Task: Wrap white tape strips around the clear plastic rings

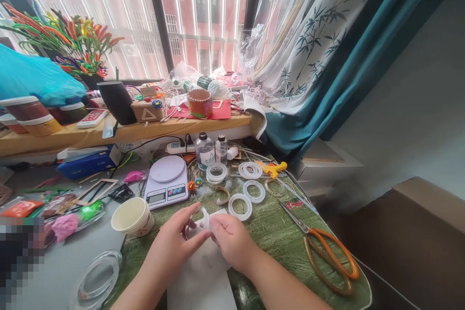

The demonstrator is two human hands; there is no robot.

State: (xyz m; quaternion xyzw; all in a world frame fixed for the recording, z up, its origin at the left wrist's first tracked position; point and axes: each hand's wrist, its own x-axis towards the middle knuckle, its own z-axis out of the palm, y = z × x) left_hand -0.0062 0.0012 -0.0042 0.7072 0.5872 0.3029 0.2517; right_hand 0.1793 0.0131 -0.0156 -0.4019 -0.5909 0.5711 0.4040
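My left grip (pixel 178 235) curls round a clear plastic-looking ring (pixel 206 220) while my right grip (pixel 232 242) pinches its edge — probably one steadies, the other works the rim. Below it lies a flat white board (pixel 201 281). Translucent white rings (pixel 240 218) crowd just beyond, a stack of cream paper cups (pixel 147 225) stands left, and orange-handled metal scissors (pixel 308 231) could snag my right forearm.

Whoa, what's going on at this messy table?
Somebody is holding a clear ring up in both hands: the left hand on one side, the right hand pinching at the other. The clear ring is above a pale sheet. More whitish rings lie just beyond, and big scissors rest off to the right.
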